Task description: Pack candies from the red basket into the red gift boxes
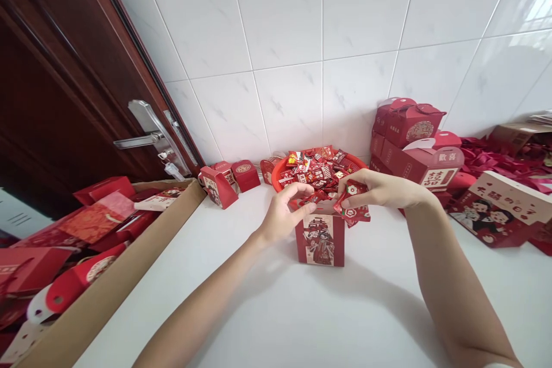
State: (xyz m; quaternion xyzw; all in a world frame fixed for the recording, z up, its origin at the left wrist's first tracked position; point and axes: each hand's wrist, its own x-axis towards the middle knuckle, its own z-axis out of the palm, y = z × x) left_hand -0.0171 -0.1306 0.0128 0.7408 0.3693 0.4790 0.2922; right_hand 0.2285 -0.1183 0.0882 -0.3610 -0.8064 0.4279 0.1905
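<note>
A red gift box [321, 240] with a printed couple on its front stands upright on the white table [259, 310]. Over its top right edge, my right hand [374, 188] is closed on red candy packets [356, 214]. My left hand [285, 214] is at the box's top left, thumb and fingers curled near a small red packet; whether it grips that packet is hard to tell. Directly behind the box sits a red basket [276, 177] heaped with wrapped candies [317, 169].
A cardboard carton [142, 256] of red boxes lines the left side. Small red boxes [247, 176] stand by the tiled wall. Stacked boxes [407, 123], ribbons [487, 155] and a cream-and-red box [504, 207] lie at the right. A door with a handle [149, 139] is behind left.
</note>
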